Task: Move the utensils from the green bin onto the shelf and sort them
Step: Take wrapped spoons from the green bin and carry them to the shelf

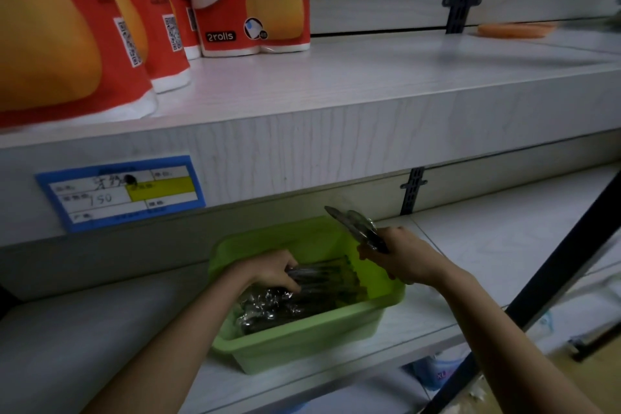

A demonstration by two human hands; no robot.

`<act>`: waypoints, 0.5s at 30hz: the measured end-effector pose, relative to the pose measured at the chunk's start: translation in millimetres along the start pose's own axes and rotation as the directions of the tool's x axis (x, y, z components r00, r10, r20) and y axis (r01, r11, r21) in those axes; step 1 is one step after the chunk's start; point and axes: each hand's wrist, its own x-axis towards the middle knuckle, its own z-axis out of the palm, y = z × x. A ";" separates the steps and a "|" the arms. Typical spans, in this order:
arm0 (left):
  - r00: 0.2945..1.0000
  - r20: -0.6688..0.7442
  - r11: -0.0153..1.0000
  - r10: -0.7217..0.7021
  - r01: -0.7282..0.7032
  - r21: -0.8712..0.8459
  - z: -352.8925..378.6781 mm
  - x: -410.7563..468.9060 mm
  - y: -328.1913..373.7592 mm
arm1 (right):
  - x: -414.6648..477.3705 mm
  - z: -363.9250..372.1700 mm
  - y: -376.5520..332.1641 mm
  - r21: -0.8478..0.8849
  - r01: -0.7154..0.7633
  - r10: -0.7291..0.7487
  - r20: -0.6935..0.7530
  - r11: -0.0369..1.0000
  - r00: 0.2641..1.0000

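In the head view, the bin (302, 343) is set on the lower shelf (487, 245), with wrapped utensils (289, 304) piled inside. The left hand (275, 270) is lowered into it, fingers (291, 281) curled round some of them. One utensil (353, 222) is gripped in the right hand (400, 255), above the bin's far right corner.

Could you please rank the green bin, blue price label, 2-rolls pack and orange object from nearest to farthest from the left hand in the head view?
1. green bin: the left hand grips utensils inside it.
2. blue price label: on the upper shelf front edge, to the left.
3. 2-rolls pack: standing on that shelf.
4. orange object: far right, back of that shelf.
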 end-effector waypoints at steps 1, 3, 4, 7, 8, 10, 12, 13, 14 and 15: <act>1.000 -0.003 1.000 0.004 -0.004 0.011 -2.1 -0.5 0.8 | -0.4 0.2 0.8 0.003 -0.005 0.005 -0.005 1.000 1.000; 1.000 -0.015 1.000 0.020 -0.020 0.015 -6.6 -2.7 2.8 | -0.9 1.5 2.6 0.016 -0.008 0.008 -0.010 1.000 1.000; 0.999 -0.019 1.000 0.027 -0.027 0.005 -8.9 -4.0 3.1 | -1.6 2.2 2.9 0.025 -0.007 0.007 -0.014 1.000 1.000; 0.997 -0.051 0.998 0.051 -0.053 -0.039 -16.4 -6.4 4.0 | -4.1 3.1 3.0 0.051 -0.012 0.014 -0.038 0.999 0.999; 0.996 -0.074 0.997 0.057 -0.060 -0.043 -18.5 -5.5 3.8 | -5.2 2.9 2.9 0.064 -0.015 0.018 -0.048 0.998 0.999; 0.990 -0.124 0.996 0.071 -0.077 -0.046 -23.3 -4.5 6.2 | -6.9 2.0 3.7 0.093 -0.025 0.032 -0.071 0.995 0.997; 0.983 -0.168 0.987 0.079 -0.101 -0.126 -29.1 -2.6 11.0 | -7.9 0.1 4.9 0.110 -0.048 0.059 -0.099 0.993 0.993; 0.978 -0.189 0.973 0.084 -0.122 -0.197 -32.6 -1.1 14.0 | -8.5 -1.1 5.5 0.126 -0.063 0.077 -0.112 0.990 0.991; 0.974 -0.207 0.954 0.091 -0.145 -0.262 -36.0 -1.0 17.4 | -9.2 -2.4 6.2 0.150 -0.076 0.095 -0.123 0.986 0.988; 0.970 -0.224 0.936 0.093 -0.162 -0.312 -39.5 -1.1 21.3 | -10.5 -3.6 7.1 0.177 -0.085 0.110 -0.133 0.981 0.985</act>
